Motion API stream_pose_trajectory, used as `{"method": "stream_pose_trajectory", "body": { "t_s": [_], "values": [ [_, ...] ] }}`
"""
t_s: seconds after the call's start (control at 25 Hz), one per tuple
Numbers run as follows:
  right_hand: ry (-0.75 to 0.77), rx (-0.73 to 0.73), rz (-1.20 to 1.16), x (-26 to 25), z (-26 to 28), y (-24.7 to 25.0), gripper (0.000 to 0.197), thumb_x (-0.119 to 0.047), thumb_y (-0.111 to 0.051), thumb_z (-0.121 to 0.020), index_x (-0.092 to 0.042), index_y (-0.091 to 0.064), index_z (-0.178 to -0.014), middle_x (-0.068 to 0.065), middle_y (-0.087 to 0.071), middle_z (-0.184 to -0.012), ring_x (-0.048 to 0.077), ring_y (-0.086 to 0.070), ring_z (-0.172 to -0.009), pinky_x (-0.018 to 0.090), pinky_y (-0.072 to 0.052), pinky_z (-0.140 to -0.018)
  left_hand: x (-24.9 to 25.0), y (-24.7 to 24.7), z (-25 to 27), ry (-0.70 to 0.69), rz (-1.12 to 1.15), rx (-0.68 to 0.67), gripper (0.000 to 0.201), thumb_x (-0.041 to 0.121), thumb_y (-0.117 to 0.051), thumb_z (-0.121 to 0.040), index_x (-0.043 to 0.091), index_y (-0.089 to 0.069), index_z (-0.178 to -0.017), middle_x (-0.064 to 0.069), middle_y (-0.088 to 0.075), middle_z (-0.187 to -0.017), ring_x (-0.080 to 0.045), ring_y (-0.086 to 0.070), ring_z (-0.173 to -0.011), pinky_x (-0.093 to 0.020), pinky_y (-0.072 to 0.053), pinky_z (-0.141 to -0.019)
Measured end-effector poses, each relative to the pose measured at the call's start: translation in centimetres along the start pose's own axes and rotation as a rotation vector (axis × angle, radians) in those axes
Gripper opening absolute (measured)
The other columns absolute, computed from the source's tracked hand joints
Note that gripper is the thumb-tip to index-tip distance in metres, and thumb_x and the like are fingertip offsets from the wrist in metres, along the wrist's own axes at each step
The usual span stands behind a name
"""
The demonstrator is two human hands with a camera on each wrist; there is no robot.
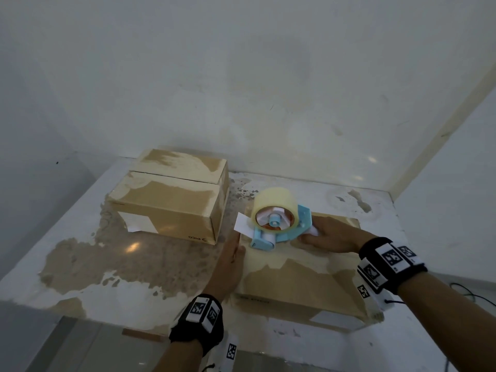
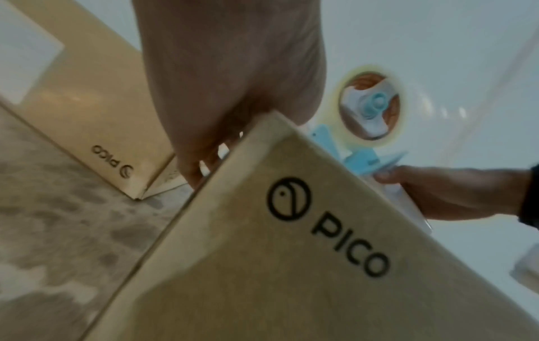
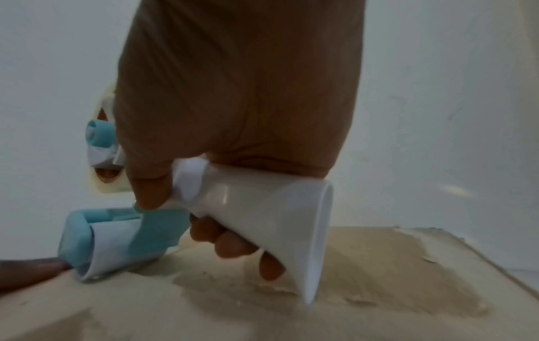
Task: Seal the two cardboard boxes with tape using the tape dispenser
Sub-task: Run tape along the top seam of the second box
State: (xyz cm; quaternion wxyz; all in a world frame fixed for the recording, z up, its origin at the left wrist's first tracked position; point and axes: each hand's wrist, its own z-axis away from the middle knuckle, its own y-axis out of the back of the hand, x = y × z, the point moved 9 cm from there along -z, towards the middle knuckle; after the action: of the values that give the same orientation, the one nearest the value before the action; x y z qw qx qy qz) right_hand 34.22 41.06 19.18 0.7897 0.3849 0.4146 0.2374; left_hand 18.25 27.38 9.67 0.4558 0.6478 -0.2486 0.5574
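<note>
**Right hand on the dispenser, nose down on the box**

Up close: the right hand (image 3: 233, 92) is wrapped around the white flared handle (image 3: 262, 207) of the tape dispenser (image 3: 122, 233), thumb on top, fingers (image 3: 230, 244) curled beneath. The blue front end with its roller (image 3: 111, 244) is tilted down and touching the cardboard box (image 3: 379, 272), whose top is patchy and scuffed. Behind the hand, a sliver of the tape roll (image 3: 99, 184) and its blue hub peeks out. At the lower left, a fingertip (image 3: 32, 272) lies against the box just beside the roller. Pale wall (image 3: 437, 92) behind.
</note>
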Motion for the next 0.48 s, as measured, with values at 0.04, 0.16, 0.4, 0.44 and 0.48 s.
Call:
{"method": "stream_pose_trajectory", "body": {
  "t_s": [0.04,0.16,0.4,0.44,0.48],
  "values": [
    [-0.014,0.017,-0.004,-0.1,-0.1,0.4,0.031,-0.029,-0.049,-0.099,-0.020,-0.050,-0.128,-0.003,-0.056,-0.118,0.009,-0.051,-0.095,0.022,-0.037,-0.083,1.1,-0.5,0.4,-0.037,-0.056,-0.028,0.046,0.023,-0.032,-0.103,0.019,-0.028,-0.148,0.014,-0.029,-0.147,-0.001,-0.027,-0.135,-0.005,-0.017,-0.109],
    [-0.081,0.074,-0.028,-0.3,-0.4,1.9,0.025,-0.037,-0.053,-0.094,-0.022,-0.056,-0.114,-0.005,-0.060,-0.092,0.006,-0.054,-0.066,0.023,-0.042,-0.064,2.4,-0.5,1.1,-0.072,-0.153,-0.020,0.049,0.020,-0.030,-0.103,0.017,-0.019,-0.151,0.017,-0.022,-0.144,0.003,-0.020,-0.134,0.005,-0.010,-0.100],
    [-0.033,0.106,-0.027,-1.0,0.2,2.8,0.008,-0.036,-0.053,-0.094,-0.040,-0.050,-0.088,-0.011,-0.057,-0.088,-0.003,-0.049,-0.068,0.022,-0.039,-0.067,1.4,-0.9,0.4,0.001,-0.068,0.000,0.045,0.017,-0.031,-0.102,0.022,-0.028,-0.147,0.013,-0.038,-0.136,-0.002,-0.038,-0.121,-0.013,-0.028,-0.095],
    [-0.028,0.097,-0.012,-0.9,0.3,2.5,0.003,-0.036,-0.053,-0.094,-0.039,-0.052,-0.093,-0.009,-0.057,-0.094,-0.002,-0.049,-0.070,0.025,-0.039,-0.072,1.3,-0.9,0.4,-0.001,-0.070,0.012,0.045,0.017,-0.031,-0.102,0.021,-0.029,-0.147,0.010,-0.040,-0.138,-0.003,-0.039,-0.121,-0.015,-0.029,-0.096],
    [-0.037,0.083,0.003,-0.6,0.4,2.0,0.002,-0.036,-0.053,-0.095,-0.036,-0.054,-0.097,-0.006,-0.058,-0.099,0.002,-0.051,-0.073,0.027,-0.040,-0.076,1.1,-0.9,0.4,0.003,-0.067,0.016,0.045,0.018,-0.031,-0.103,0.020,-0.028,-0.148,0.008,-0.040,-0.140,-0.004,-0.039,-0.122,-0.017,-0.029,-0.099]
  ]
}}
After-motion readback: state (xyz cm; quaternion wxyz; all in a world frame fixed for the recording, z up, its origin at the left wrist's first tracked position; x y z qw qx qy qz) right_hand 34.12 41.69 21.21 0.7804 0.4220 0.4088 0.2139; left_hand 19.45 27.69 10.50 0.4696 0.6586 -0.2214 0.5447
